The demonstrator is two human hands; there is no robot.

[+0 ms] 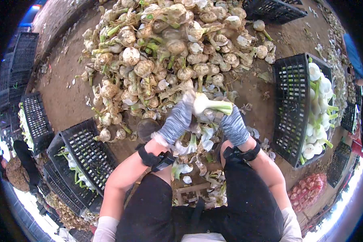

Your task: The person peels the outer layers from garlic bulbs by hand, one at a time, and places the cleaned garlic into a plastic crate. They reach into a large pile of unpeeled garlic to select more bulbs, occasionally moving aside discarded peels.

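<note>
A peeled white garlic bulb (pixel 200 103) with a trimmed green stem lies between my hands, above loose skins. My right hand (pixel 234 128), in a grey-blue knit glove, is closed around the stem end. My left hand (pixel 176 122), gloved alike, is at the bulb's left side. Its fingertips are blurred and look pressed together; what they pinch is hidden. Just beyond is a large heap of unpeeled garlic (pixel 145 68), brown with soil and with stems on. White garlic skins (pixel 193 145) lie below my hands, between my knees.
At right stands a black crate (pixel 292 101) of cleaned white garlic. Another black crate (pixel 88 147) tilts at left beside more crated garlic. A red mesh sack (pixel 308 191) sits at lower right, and a dark crate (pixel 274 10) at the back. Part of another person (pixel 353 54) shows far right.
</note>
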